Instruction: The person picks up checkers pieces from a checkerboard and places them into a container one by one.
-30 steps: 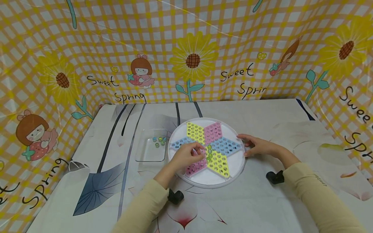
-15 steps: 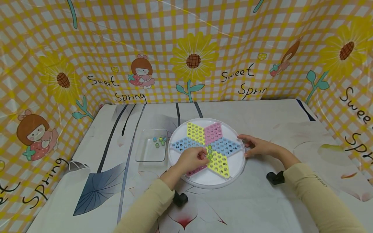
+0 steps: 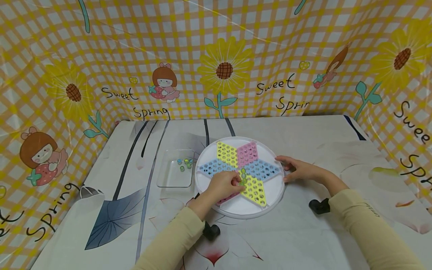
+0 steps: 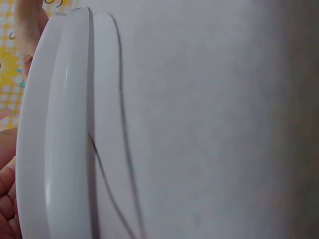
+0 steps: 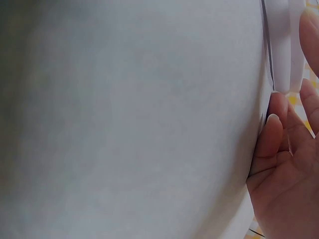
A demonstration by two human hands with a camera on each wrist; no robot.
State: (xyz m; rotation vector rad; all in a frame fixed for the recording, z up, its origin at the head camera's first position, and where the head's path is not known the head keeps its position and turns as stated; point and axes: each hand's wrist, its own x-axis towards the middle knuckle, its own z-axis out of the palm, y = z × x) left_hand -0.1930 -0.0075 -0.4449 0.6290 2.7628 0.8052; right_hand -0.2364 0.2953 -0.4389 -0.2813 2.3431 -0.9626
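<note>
A round white Chinese checkers board (image 3: 216, 147) with a yellow, pink and blue star lies on the table. Over its near left part is my left hand (image 3: 222, 186), thumb and index finger together at a green marble on the near yellow point. Just beyond the fingertips, several green marbles (image 3: 243, 175) stand in a row along that point's left edge. The fingers partly hide the pinched marble and cover much of the near pink point. My right hand (image 3: 302, 170) touches the board's right rim with thumb and fingers spread; in the right wrist view some fingers (image 5: 271, 137) rest against the table.
A clear plastic box (image 3: 173, 183) with several green and blue marbles (image 3: 182, 168) stands left of the board. The table has a printed white cloth (image 3: 303, 240). A yellow checked curtain (image 3: 189, 48) rises behind and at the sides.
My left hand has moved slightly right and nearer, onto the row of green marbles, and its fingertips have closed in at the near end. The right hand has stayed at the rim.
</note>
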